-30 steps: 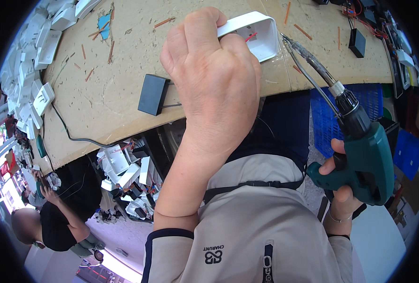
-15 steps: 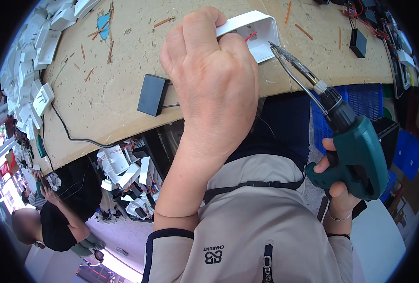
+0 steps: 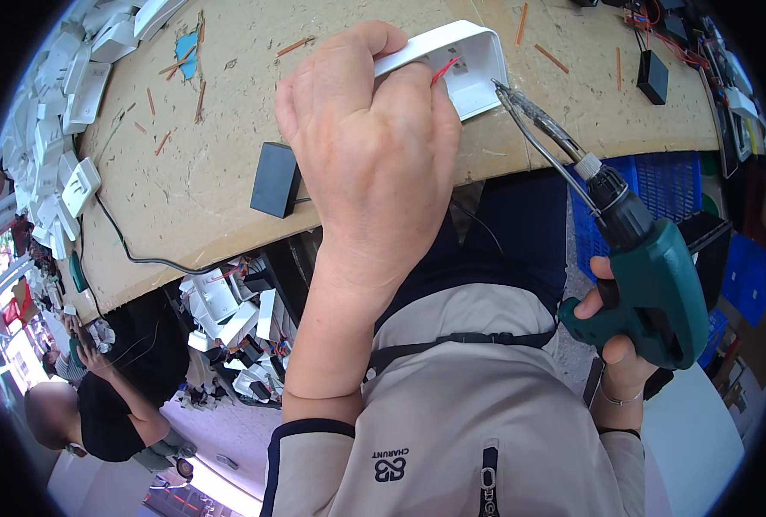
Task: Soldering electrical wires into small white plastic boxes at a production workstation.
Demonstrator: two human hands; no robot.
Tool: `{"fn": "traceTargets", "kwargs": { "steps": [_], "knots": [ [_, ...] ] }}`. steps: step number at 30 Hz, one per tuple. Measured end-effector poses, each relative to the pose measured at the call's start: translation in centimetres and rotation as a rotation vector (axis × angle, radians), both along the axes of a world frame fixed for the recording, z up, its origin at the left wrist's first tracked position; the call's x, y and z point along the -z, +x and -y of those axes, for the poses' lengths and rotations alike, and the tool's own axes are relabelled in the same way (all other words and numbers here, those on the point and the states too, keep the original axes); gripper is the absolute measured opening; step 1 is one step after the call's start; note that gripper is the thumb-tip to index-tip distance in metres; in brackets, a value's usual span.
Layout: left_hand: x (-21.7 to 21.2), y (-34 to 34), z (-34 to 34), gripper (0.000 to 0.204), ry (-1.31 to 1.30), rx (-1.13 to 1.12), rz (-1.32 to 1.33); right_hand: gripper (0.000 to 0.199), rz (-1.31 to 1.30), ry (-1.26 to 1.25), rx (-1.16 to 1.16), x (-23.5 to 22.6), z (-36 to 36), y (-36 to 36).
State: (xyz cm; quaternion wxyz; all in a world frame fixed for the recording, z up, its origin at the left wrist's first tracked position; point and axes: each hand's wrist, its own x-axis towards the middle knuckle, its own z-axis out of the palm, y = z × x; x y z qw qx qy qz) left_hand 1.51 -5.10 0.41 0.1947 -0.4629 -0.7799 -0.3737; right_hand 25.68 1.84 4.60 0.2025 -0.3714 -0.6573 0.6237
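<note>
My left hand (image 3: 379, 142) grips a white plastic housing (image 3: 478, 99) tilted above the bench, its hollow inside facing right. A red wire (image 3: 443, 69) sticks out by my fingers inside the housing; whether they pinch it is hidden. In my right hand (image 3: 617, 345) is a green soldering gun (image 3: 659, 289), its handle wrapped by my fingers. The gun's dark metal tip (image 3: 499, 86) points up and left, close to the housing's open edge. Beside my left wrist lies a black box (image 3: 274, 179) with a cable running from it under my hand.
White housings (image 3: 56, 146) are heaped along the bench's left side. Copper-coloured strips (image 3: 552, 59) lie scattered on the wooden bench (image 3: 219, 164). Another black box (image 3: 653, 77) with wires is at the far right. Blue crates (image 3: 667, 185) stand below; a co-worker (image 3: 112, 388) is at lower left.
My left hand has shifted slightly left with the housing, and more red wire shows inside it. The soldering gun has stayed nearly still.
</note>
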Motion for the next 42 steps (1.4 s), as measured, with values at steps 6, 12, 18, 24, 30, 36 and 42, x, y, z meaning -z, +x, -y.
{"fn": "traceTargets", "kwargs": {
  "steps": [6, 12, 18, 24, 30, 36, 42],
  "knots": [
    [-0.1, 0.2, -0.2, 0.007, -0.060, -0.062, -0.064, 0.087, 0.002, -0.023, 0.007, 0.0, 0.0, -0.4],
    [-0.2, 0.4, -0.4, 0.009, -0.126, -0.111, -0.078, 0.085, -0.025, -0.006, -0.028, 0.5, -0.3, -0.4],
    [-0.2, 0.5, -0.5, 0.008, -0.115, -0.127, -0.067, 0.084, -0.033, -0.015, -0.060, 0.7, -0.5, -0.7],
    [0.3, 0.5, -0.5, 0.005, -0.027, -0.093, -0.041, 0.084, -0.027, -0.002, -0.084, 0.8, -0.8, -0.5],
    [0.7, 0.4, -0.4, 0.006, 0.051, -0.044, 0.005, 0.084, -0.025, 0.011, -0.089, 0.8, -0.6, -0.5],
    [0.6, 0.4, -0.3, 0.006, 0.105, -0.011, 0.070, 0.085, -0.023, 0.039, -0.085, 1.0, -0.3, -0.3],
    [0.5, 0.3, -0.3, 0.006, 0.049, -0.016, 0.027, 0.085, -0.035, 0.079, -0.122, 1.3, -0.6, 0.2]
  ]
}}
